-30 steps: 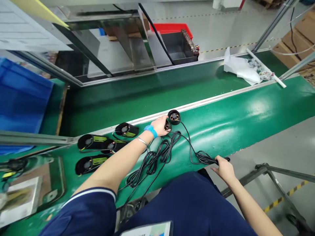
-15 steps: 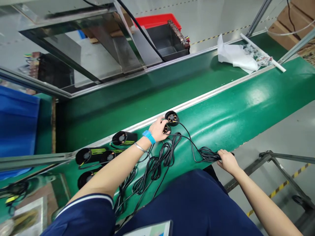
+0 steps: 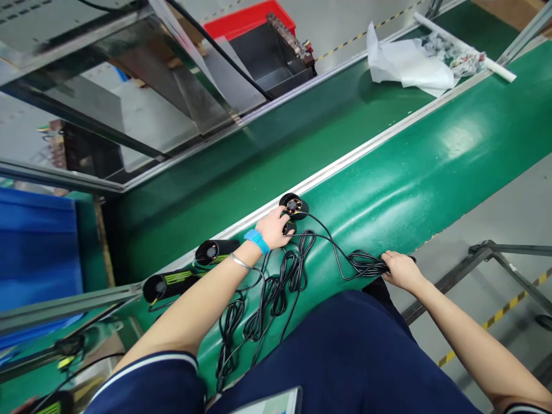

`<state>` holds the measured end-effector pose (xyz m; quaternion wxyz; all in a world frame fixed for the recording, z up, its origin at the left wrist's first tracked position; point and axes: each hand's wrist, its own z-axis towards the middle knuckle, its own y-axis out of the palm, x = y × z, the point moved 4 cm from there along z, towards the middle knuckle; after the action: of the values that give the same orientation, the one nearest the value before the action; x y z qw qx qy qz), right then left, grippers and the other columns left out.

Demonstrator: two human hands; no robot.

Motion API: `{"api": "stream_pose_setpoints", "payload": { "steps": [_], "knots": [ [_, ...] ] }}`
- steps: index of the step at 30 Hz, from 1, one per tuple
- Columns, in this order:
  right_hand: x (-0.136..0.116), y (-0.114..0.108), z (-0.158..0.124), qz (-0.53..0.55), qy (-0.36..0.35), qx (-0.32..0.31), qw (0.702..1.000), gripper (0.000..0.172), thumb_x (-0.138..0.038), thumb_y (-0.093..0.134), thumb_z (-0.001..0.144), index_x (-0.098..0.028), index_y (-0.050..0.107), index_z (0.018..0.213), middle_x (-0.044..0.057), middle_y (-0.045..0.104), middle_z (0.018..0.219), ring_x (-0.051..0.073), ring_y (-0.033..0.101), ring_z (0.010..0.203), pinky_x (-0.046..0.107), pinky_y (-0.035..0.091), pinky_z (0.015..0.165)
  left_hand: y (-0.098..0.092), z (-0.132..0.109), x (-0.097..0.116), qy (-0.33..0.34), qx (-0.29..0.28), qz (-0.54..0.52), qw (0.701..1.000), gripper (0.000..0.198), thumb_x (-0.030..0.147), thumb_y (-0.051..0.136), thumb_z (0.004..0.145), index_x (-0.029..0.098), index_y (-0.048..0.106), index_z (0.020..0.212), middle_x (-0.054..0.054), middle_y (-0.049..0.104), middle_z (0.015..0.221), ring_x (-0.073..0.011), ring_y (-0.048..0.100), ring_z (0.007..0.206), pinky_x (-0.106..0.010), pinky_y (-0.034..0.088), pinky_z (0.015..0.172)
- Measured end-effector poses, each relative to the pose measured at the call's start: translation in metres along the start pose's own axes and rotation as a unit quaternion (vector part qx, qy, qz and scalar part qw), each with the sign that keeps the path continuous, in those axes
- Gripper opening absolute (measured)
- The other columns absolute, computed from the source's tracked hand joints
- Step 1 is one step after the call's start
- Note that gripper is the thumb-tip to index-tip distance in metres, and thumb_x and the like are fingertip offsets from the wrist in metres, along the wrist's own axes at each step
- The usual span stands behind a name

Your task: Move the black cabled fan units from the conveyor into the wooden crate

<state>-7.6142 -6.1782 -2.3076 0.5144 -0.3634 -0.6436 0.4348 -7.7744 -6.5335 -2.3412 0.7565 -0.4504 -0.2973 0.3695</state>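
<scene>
My left hand point(image 3: 272, 229), with a blue wristband, has its fingers curled over a small black cylindrical housing point(image 3: 288, 227), mostly hidden beneath them. Just behind it lies another black cylindrical housing point(image 3: 294, 206), its open end showing a round core with copper-coloured spots; a black cable leads from it to the right. My right hand point(image 3: 401, 270) is closed around a bundled black cable point(image 3: 364, 263) at the bench's front edge. Left of my left hand are further black housings with green stripes point(image 3: 215, 251), partly behind my forearm. Several coiled black cables point(image 3: 276, 290) lie in front of it.
A white rail point(image 3: 336, 167) divides the green bench surface point(image 3: 401, 178) from a sunken green strip. White sheeting point(image 3: 409, 63) and a white tube point(image 3: 466, 46) lie at the far right. A blue bin point(image 3: 34, 247) stands left; a metal cart frame point(image 3: 487, 253) stands right.
The camera view has shifted, so the blue bin shows more and the far trays sit higher. Both hands stay at the same things. The housing under my left fingers appears slightly turned.
</scene>
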Motion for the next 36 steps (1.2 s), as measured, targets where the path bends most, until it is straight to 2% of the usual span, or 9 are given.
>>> {"api": "stream_pose_setpoints", "payload": {
  "steps": [10, 14, 18, 21, 24, 26, 30, 33, 36],
  "knots": [
    [-0.009, -0.003, 0.009, 0.023, -0.024, -0.038, 0.999, 0.018, -0.014, 0.056, 0.069, -0.014, 0.060, 0.087, 0.014, 0.067, 0.094, 0.027, 0.063, 0.090, 0.031, 0.044, 0.074, -0.006, 0.009, -0.005, 0.023, -0.067, -0.015, 0.997, 0.049, 0.050, 0.058, 0.073, 0.014, 0.065, 0.104, -0.015, 0.053, 0.121, -0.0298, 0.063, 0.095, -0.042, 0.053, 0.084],
    [-0.008, -0.013, 0.012, 0.057, -0.007, -0.053, 0.997, 0.013, -0.017, 0.056, 0.068, -0.017, 0.059, 0.082, 0.011, 0.068, 0.090, 0.026, 0.065, 0.082, 0.030, 0.042, 0.066, -0.022, 0.022, -0.005, 0.004, -0.052, -0.052, 0.997, 0.053, 0.056, 0.060, 0.068, 0.015, 0.066, 0.103, -0.012, 0.057, 0.114, -0.0295, 0.062, 0.098, -0.040, 0.053, 0.088],
    [-0.002, -0.033, 0.010, 0.138, 0.045, -0.023, 0.989, 0.007, -0.020, 0.058, 0.065, -0.020, 0.053, 0.069, 0.004, 0.063, 0.067, 0.022, 0.061, 0.065, 0.027, 0.034, 0.055, -0.046, 0.042, -0.007, 0.003, -0.086, -0.068, 0.994, 0.054, 0.059, 0.063, 0.062, 0.016, 0.068, 0.094, -0.011, 0.062, 0.103, -0.0284, 0.063, 0.092, -0.039, 0.052, 0.085],
    [0.006, -0.053, -0.002, 0.294, 0.064, -0.004, 0.954, 0.011, -0.020, 0.059, 0.063, -0.021, 0.049, 0.066, -0.001, 0.055, 0.056, 0.017, 0.054, 0.052, 0.025, 0.032, 0.049, -0.075, 0.054, -0.007, -0.005, -0.093, -0.093, 0.991, 0.054, 0.062, 0.066, 0.058, 0.017, 0.069, 0.087, -0.009, 0.066, 0.094, -0.0252, 0.063, 0.086, -0.036, 0.052, 0.080],
    [0.016, -0.074, -0.024, 0.484, 0.035, -0.005, 0.874, 0.011, -0.023, 0.060, 0.067, -0.019, 0.052, 0.074, -0.004, 0.053, 0.057, 0.013, 0.051, 0.050, 0.024, 0.036, 0.048, -0.112, 0.059, 0.005, -0.012, -0.120, -0.154, 0.981, 0.053, 0.064, 0.067, 0.059, 0.017, 0.070, 0.086, -0.006, 0.069, 0.089, -0.0215, 0.064, 0.077, -0.033, 0.053, 0.073],
    [0.026, -0.089, -0.046, 0.550, -0.001, 0.017, 0.835, 0.014, -0.026, 0.063, 0.069, -0.018, 0.054, 0.077, -0.004, 0.052, 0.061, 0.012, 0.051, 0.055, 0.023, 0.039, 0.050, -0.137, 0.060, 0.024, -0.005, -0.143, -0.196, 0.970, 0.052, 0.061, 0.068, 0.060, 0.016, 0.070, 0.086, -0.005, 0.071, 0.087, -0.0203, 0.065, 0.075, -0.031, 0.053, 0.070],
    [0.055, -0.104, -0.103, 0.591, -0.006, 0.063, 0.804, 0.022, -0.033, 0.069, 0.072, -0.018, 0.053, 0.075, -0.003, 0.051, 0.065, 0.011, 0.051, 0.059, 0.023, 0.044, 0.052, -0.181, 0.065, 0.087, 0.041, -0.170, -0.243, 0.954, 0.047, 0.055, 0.073, 0.060, 0.016, 0.071, 0.087, -0.004, 0.073, 0.085, -0.0217, 0.068, 0.077, -0.032, 0.056, 0.070],
    [0.079, -0.101, -0.154, 0.604, 0.024, 0.107, 0.789, 0.024, -0.033, 0.072, 0.072, -0.016, 0.055, 0.075, -0.001, 0.055, 0.066, 0.013, 0.054, 0.059, 0.025, 0.047, 0.053, -0.203, 0.085, 0.149, 0.069, -0.208, -0.239, 0.946, 0.046, 0.053, 0.074, 0.057, 0.017, 0.069, 0.085, -0.003, 0.073, 0.083, -0.0225, 0.069, 0.074, -0.031, 0.057, 0.065],
    [0.094, -0.087, -0.214, 0.627, 0.065, 0.174, 0.756, 0.022, -0.032, 0.072, 0.072, -0.015, 0.059, 0.078, 0.002, 0.060, 0.068, 0.014, 0.056, 0.061, 0.025, 0.049, 0.054, -0.221, 0.118, 0.227, 0.116, -0.248, -0.185, 0.944, 0.045, 0.053, 0.074, 0.054, 0.019, 0.068, 0.083, -0.002, 0.071, 0.078, -0.0228, 0.069, 0.069, -0.030, 0.056, 0.059]
  ]
}}
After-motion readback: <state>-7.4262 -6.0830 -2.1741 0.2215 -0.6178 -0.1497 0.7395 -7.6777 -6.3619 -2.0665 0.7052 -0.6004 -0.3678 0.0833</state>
